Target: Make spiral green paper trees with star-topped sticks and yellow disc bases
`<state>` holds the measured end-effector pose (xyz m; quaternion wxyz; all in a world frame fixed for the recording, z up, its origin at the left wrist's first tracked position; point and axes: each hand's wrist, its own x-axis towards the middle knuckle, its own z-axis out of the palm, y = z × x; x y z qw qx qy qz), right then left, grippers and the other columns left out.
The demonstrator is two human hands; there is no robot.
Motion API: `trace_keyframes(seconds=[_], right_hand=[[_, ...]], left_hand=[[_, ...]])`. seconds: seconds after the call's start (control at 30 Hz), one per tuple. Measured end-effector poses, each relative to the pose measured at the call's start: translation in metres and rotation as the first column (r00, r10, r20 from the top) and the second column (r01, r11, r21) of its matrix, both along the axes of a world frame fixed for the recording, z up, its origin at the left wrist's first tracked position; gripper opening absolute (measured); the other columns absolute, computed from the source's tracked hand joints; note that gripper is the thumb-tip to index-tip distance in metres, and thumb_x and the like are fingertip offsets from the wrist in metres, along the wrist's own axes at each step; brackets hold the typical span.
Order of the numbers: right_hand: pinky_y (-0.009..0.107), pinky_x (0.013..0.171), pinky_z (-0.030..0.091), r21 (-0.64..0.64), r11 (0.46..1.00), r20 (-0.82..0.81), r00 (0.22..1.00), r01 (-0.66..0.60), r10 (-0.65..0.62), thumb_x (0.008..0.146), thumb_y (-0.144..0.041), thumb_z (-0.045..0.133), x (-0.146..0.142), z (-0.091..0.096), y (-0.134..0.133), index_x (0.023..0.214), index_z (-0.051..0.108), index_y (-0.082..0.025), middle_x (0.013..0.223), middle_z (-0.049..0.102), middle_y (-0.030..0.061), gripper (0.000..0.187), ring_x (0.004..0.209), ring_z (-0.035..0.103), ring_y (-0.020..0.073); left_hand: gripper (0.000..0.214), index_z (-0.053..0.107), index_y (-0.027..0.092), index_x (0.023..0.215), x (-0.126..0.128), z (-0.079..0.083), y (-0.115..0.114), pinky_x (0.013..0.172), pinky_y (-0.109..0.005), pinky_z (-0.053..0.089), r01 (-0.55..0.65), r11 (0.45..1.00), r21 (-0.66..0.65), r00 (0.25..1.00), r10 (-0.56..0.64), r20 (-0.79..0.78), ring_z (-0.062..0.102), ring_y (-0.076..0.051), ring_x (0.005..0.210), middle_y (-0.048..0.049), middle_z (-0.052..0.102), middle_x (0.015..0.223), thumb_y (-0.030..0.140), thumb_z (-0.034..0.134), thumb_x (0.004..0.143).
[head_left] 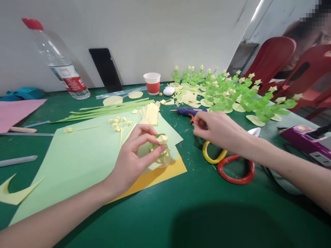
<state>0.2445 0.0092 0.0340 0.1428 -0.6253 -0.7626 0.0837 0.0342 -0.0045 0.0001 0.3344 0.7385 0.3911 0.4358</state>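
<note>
My left hand pinches a small paper tree, a green spiral strip with a pale yellow star on top, resting on a light green sheet. My right hand reaches over the scissors toward the blue glue gun, its fingers curled and touching the gun's rear end. Small folded yellow stars and a stack of yellow strips lie just beyond my left hand.
Several finished green paper trees stand at the back right. A water bottle, a black phone, a red-and-white paper cup, a white egg-shaped object, green strips, pink paper, a purple device and red chairs surround the green table.
</note>
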Motion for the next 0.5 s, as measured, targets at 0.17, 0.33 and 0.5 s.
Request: trace_keyframes(seconds=[0.17,0.33,0.5], right_hand=[[0.021,0.044,0.027,-0.064,0.998,-0.336,0.942,-0.022,0.0,0.079,-0.014,0.022,0.008,0.02,0.008,0.054,0.021,-0.019,0.047,0.029,-0.0028,0.026,0.043,0.027,0.0068],[0.02,0.04,0.024,-0.082,0.995,-0.433,0.901,-0.055,0.015,0.079,-0.01,0.029,0.005,0.037,0.023,0.049,0.022,-0.019,0.043,0.024,-0.0049,0.032,0.039,0.022,0.0046],[0.021,0.046,0.037,-0.04,0.997,-0.37,0.928,-0.064,0.044,0.078,-0.015,0.05,-0.004,0.049,0.046,0.056,0.05,-0.014,0.052,0.049,0.0003,0.021,0.045,0.042,0.0062]], left_hand=[[0.014,0.05,0.022,0.062,-0.001,0.0,-0.001,0.087,-0.037,0.037,0.026,1.0,-0.015,0.999,-0.026,0.032,0.047,-0.017,0.09,-0.0007,0.045,0.088,0.02,0.056,0.075],[0.014,0.051,0.022,0.061,-0.002,0.002,-0.001,0.088,-0.04,0.035,0.029,0.999,-0.044,0.999,-0.027,0.044,0.046,-0.018,0.09,-0.001,0.044,0.088,0.022,0.056,0.074],[0.012,0.052,0.022,0.062,-0.001,0.002,-0.001,0.088,-0.042,0.034,0.025,0.997,-0.067,0.998,-0.022,0.053,0.045,-0.019,0.09,-0.0015,0.044,0.088,0.023,0.056,0.073]])
